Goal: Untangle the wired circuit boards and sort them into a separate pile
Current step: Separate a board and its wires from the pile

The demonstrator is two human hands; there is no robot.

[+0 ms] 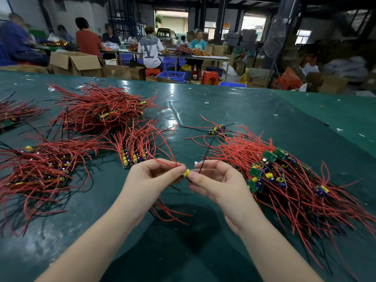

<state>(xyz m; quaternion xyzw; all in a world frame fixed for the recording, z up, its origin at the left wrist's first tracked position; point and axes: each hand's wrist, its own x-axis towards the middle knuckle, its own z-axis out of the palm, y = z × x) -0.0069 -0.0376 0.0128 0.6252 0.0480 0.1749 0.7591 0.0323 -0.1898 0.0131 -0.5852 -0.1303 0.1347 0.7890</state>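
Held board: a small wired circuit board (186, 172) sits between both hands above the green table (254, 110); only its yellow capacitor shows, the rest is covered by fingertips.
Left hand (151, 176): fingers curled, pinching the board and its red wires (166, 151) from the left.
Right hand (215, 180): thumb and fingers pinch the same board from the right; a black wire (205, 155) rises beside them.
Tangled pile (284, 180): to the right, boards half buried in red wire, strands running off the lower right edge.
Sorted stack (134, 151): just beyond the left hand.
Other heaps (97, 110): left side, one cut by the frame.
Open room: bare table near the body and far right.
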